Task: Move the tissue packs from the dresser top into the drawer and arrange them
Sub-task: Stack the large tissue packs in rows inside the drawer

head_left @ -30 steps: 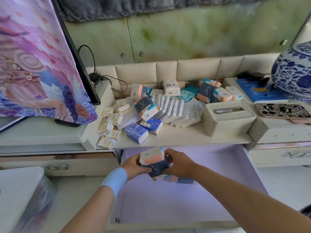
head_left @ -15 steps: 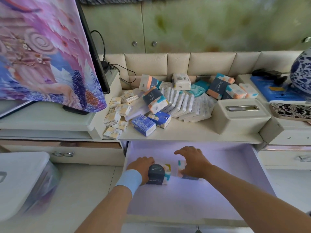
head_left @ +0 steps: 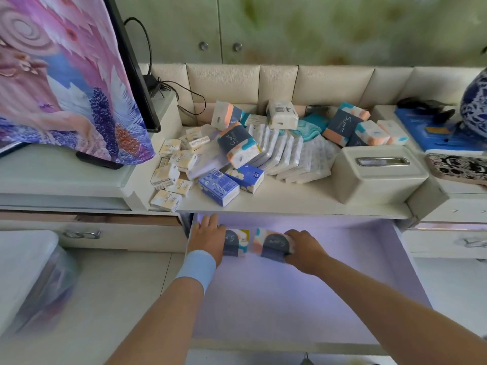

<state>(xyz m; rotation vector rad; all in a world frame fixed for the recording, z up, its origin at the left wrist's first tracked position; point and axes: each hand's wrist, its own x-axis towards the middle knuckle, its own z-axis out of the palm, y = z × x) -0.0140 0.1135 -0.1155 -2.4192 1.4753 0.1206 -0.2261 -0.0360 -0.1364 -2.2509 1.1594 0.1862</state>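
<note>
Sitting side by side at the drawer's [head_left: 290, 299] back left: left pack [head_left: 235, 242], right pack [head_left: 272, 245]. Left hand [head_left: 208, 238] presses left pack's outer side, fingers straight. Right hand [head_left: 305, 250] grips right pack's far end, fingers curled round it. Remaining tissue packs [head_left: 263, 151] heaped on the counter [head_left: 290, 201] above.

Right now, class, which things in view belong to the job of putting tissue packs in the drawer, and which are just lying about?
Job: left pack and right pack in the drawer; left hand; right hand; pile of packs on the dresser top.
Lying about: tissue box; vase; covered screen; cables.
</note>
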